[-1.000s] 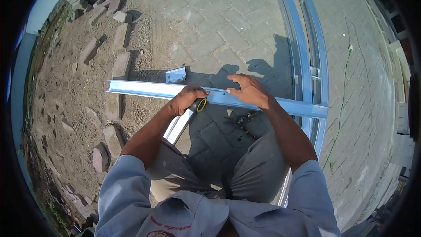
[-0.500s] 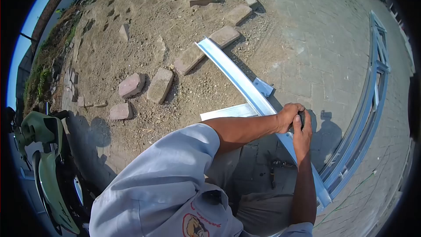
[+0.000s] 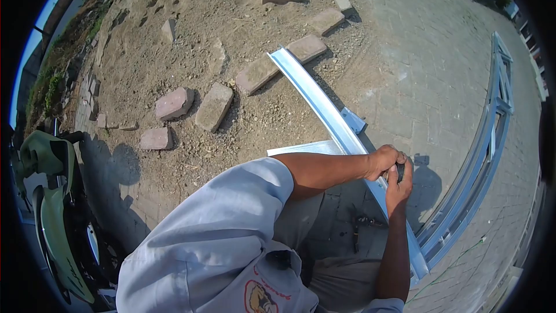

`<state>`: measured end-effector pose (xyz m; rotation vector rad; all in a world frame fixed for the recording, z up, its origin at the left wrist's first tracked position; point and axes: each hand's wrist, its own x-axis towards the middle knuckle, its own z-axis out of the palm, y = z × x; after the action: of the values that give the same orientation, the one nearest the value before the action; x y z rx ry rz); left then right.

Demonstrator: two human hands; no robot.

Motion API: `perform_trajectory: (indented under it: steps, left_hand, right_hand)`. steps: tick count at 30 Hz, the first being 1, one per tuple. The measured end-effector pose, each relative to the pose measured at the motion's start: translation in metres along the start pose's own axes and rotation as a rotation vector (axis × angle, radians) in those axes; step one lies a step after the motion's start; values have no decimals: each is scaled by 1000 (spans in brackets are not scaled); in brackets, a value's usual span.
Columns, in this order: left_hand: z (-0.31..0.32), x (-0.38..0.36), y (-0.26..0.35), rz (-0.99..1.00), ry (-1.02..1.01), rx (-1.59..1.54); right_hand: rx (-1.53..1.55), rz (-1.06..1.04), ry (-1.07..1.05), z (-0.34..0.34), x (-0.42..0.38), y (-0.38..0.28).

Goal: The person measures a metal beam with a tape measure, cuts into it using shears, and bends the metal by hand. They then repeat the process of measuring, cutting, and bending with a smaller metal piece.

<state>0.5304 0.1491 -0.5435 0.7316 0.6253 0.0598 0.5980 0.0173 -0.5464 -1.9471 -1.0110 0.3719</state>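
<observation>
A long silvery metal channel runs diagonally from the bricks down past my knees, its far end resting over a brick. My left hand is closed at the channel, its fingers curled against a small black object. My right hand grips the same object from the near side, with the thumb raised along it. The fingers cover most of that object, so its kind does not show. Another metal piece lies crosswise under the channel, and a short metal bracket sits beside it.
At right, a long metal frame lies on the paving. Dark tools lie near my legs. Several loose bricks rest on sandy ground. A green motorbike stands at left, and a thin green cord crosses the paving.
The view has shifted slightly. Both hands remain together on the small black object at the channel, with only a slight change in finger position.
</observation>
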Motion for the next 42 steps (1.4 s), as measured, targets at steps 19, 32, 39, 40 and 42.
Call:
perform_trajectory:
  steps: [19,32,39,40,42]
  left_hand:
    - [-1,-16,5,29,-16,32]
    - [-17,-14,27,76,142,51]
    - [-100,2,77,161,287,-158]
    - [-115,-2,81,155,306,-124]
    - [-149,-16,87,120,291,-57]
  right_hand:
    - [72,24,-108,-14,0,-20]
    - [-181,152,-240,-44,1,-15]
    - [-265,262,-317,-123,-20,44]
    - [-284,258,-321,-137,-26,51]
    - [-304,257,-368,-170,-45,63]
